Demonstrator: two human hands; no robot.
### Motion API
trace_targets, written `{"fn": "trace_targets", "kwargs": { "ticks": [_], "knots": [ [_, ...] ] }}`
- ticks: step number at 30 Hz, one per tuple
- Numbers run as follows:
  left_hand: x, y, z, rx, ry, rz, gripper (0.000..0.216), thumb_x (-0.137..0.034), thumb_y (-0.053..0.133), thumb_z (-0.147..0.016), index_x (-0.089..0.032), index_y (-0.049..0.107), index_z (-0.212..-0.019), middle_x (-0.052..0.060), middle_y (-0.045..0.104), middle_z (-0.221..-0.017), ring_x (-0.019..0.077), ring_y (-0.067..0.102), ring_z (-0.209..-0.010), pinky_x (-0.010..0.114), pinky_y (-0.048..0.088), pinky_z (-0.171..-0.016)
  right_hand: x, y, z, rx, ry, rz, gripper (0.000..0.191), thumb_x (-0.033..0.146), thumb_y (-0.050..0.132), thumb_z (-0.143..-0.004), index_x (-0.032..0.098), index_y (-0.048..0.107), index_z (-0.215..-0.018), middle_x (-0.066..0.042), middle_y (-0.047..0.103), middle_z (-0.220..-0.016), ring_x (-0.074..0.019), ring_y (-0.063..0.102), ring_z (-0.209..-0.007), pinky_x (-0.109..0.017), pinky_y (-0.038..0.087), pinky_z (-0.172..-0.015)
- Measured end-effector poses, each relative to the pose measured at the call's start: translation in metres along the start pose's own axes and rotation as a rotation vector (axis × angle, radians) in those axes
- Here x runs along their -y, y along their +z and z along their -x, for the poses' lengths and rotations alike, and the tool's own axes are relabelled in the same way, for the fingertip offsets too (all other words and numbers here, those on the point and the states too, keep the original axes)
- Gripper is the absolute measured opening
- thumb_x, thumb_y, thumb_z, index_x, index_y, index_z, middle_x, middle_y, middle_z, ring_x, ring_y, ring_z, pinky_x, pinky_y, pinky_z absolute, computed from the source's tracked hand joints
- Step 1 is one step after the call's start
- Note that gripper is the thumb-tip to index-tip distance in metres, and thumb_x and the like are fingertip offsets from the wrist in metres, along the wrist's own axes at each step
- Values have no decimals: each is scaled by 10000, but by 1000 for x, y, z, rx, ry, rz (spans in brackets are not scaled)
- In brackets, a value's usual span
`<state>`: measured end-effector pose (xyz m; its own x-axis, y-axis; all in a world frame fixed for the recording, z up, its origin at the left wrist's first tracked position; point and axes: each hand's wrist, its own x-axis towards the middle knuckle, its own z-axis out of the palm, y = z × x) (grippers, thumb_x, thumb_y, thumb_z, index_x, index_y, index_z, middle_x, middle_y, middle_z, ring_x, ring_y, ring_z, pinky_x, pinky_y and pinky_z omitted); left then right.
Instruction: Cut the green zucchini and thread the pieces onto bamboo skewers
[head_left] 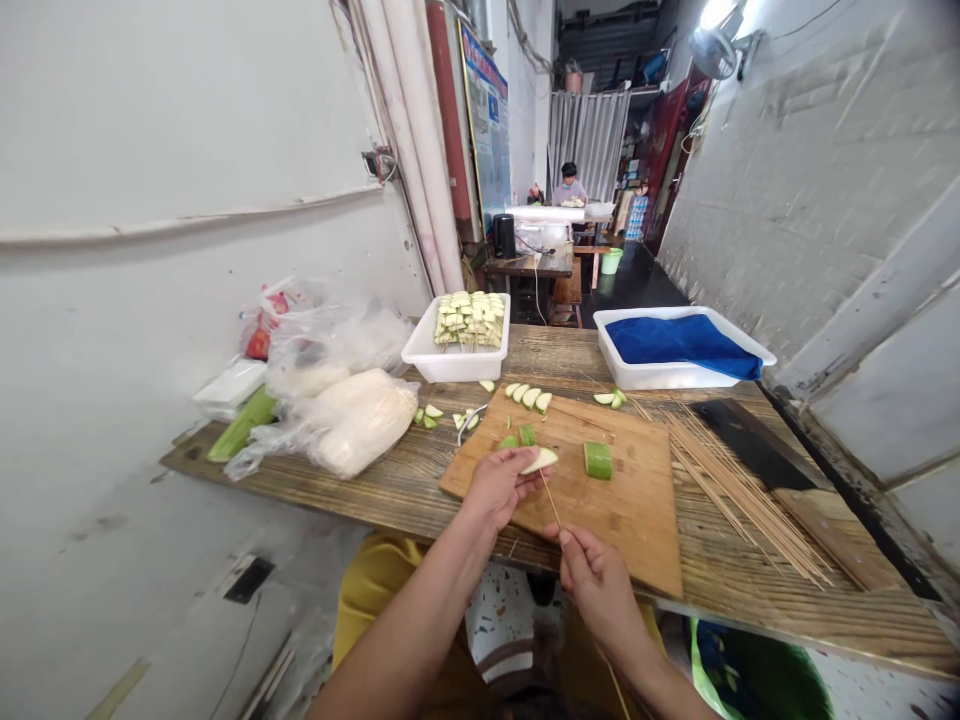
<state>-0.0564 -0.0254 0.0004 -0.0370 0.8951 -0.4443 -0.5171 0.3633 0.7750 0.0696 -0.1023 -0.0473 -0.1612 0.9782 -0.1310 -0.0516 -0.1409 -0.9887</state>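
Observation:
My left hand (pixel 499 486) is closed on a pale green vegetable slice (pixel 541 459) over the near edge of the wooden cutting board (pixel 630 500). My right hand (pixel 592 578) pinches a thin bamboo skewer (pixel 550 498) whose tip points up at that slice. A green chunk (pixel 598 460) and smaller pieces (pixel 528 434) lie on the board beside the slice. More slices (pixel 528 396) sit at the board's far edge.
A white tub of skewered slices (pixel 457 350) and a white tub with a blue cloth (pixel 679 345) stand behind the board. Loose skewers (pixel 742 495) and a cleaver (pixel 750 450) lie to the right. Plastic bags (pixel 337 400) lie left. A person sits far back (pixel 568 185).

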Motion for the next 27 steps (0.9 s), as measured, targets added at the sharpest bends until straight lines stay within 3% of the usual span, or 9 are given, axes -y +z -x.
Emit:
{"fn": "trace_targets", "kwargs": {
  "ticks": [7,15,21,24,27],
  "knots": [
    [2,-3,0,39,-23,-12,76,-126,666,-703,-73,633,-747,124,681,-742,141,642,-590,210,521,-524,-2,2,1,-11,6,-21,448,554,465,-801,126,566,-887,107,282,-425,-64,243,-382,-180,173,-389],
    [5,-7,0,50,-64,-15,25,-99,624,-732,-84,614,-751,120,686,-756,153,654,-609,232,535,-553,-5,4,1,-21,4,-39,405,527,457,-818,137,553,-871,111,282,-423,-56,216,-370,-175,161,-365],
    [23,-4,3,112,-153,-41,27,-77,618,-725,-66,597,-737,127,669,-663,160,637,-548,222,510,-479,-7,2,-12,-47,-19,-66,355,493,458,-826,148,536,-848,120,276,-412,-49,194,-357,-170,157,-361],
    [28,-5,2,117,-150,-12,49,-102,618,-735,-74,581,-752,131,668,-663,162,633,-546,214,496,-448,-5,-2,-17,-3,-9,-36,362,489,428,-841,144,539,-849,123,268,-395,-52,184,-345,-179,155,-363],
    [21,-8,1,48,-98,39,38,-104,597,-756,-90,570,-777,129,680,-748,163,652,-620,235,530,-532,-1,-7,-10,61,-32,67,375,487,400,-857,140,541,-834,102,303,-422,-66,248,-374,-187,191,-387]
  ]
}}
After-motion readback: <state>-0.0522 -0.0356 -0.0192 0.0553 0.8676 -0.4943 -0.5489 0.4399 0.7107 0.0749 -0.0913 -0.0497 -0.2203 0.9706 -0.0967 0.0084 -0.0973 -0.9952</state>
